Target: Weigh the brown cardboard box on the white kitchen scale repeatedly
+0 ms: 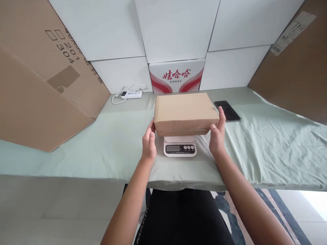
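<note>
A closed brown cardboard box (185, 108) is at the middle of the table, over a white digital kitchen scale (180, 153). The scale's display and buttons show in front of the box, while most of its platform is hidden beneath. I cannot tell whether the box rests on the platform or is just above it. My left hand (149, 143) presses against the box's left side, its fingers partly hidden by it. On the right side, my right hand (217, 136) holds the box with the thumb near the front corner and a finger pointing up along the side.
Behind the box stands a white and red printed carton (176, 76) against white panels. A black phone (228, 111) lies right of the box. A white power strip (131, 94) with a cable lies back left. Large cardboard sheets (38, 85) flank the green cloth-covered table (102, 146).
</note>
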The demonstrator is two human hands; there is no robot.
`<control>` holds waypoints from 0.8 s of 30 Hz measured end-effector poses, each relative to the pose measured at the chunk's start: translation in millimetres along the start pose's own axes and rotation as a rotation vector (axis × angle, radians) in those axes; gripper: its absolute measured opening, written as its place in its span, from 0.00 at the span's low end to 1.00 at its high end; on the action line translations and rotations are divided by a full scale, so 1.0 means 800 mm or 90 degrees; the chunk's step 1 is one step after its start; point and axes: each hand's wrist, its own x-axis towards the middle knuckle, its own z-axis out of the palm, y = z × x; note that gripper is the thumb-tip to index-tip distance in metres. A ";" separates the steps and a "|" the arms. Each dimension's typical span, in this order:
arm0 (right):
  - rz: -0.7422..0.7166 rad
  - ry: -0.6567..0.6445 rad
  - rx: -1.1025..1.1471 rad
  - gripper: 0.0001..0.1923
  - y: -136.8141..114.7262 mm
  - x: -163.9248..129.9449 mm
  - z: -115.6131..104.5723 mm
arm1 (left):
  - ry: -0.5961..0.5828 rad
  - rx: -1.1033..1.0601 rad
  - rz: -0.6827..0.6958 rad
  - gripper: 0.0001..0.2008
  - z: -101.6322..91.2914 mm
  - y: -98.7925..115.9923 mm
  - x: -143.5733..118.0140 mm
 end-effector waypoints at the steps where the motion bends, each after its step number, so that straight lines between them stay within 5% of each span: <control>1: 0.001 -0.001 0.002 0.47 0.000 0.000 -0.001 | -0.001 0.003 -0.002 0.44 0.000 0.001 0.000; 16: 0.027 -0.034 0.019 0.45 -0.009 -0.002 -0.002 | -0.020 0.046 -0.014 0.42 0.000 0.002 0.000; 24: -0.083 -0.060 0.055 0.45 -0.030 0.040 0.005 | 0.019 0.035 0.109 0.40 0.000 0.045 0.037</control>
